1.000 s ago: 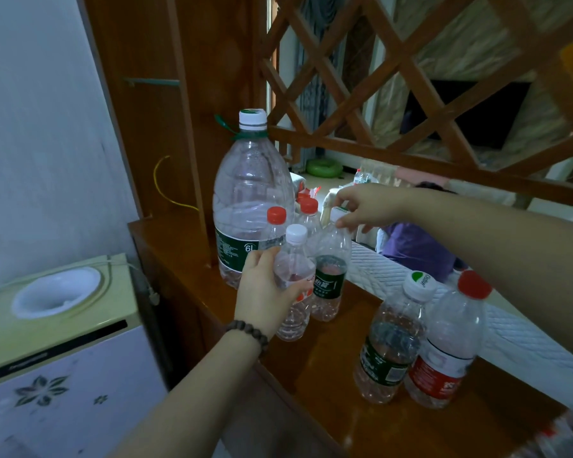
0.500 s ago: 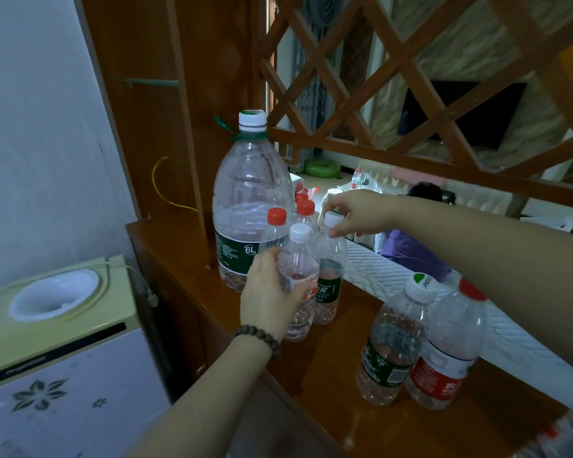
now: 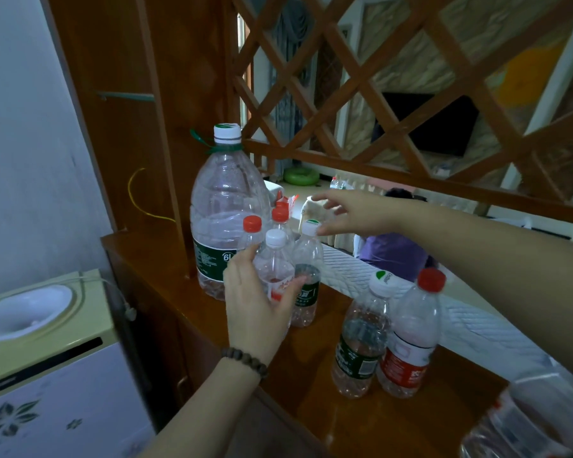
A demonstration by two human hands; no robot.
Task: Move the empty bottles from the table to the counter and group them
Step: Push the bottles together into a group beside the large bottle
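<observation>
Grouping step in hand. A small clear plastic bottle with white cap [image 3: 275, 269], upright on the brown wooden counter [image 3: 315, 355] beside the large clear jug [image 3: 225, 206], is loosely cupped by the left hand [image 3: 255, 302]. The right hand [image 3: 348, 213] is spread, holding nothing. Next, judged: the two separate bottles need gathering in.

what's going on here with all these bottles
A person is grouping empty plastic bottles on a wooden counter. The left hand is around a small white-capped bottle standing beside the big 6L bottle. The right hand hovers open, fingers just above the cap of the green-label bottle next to it. Two more bottles, one with a green label and one with a red label, stand apart to the right, not yet joined to the cluster.
</observation>
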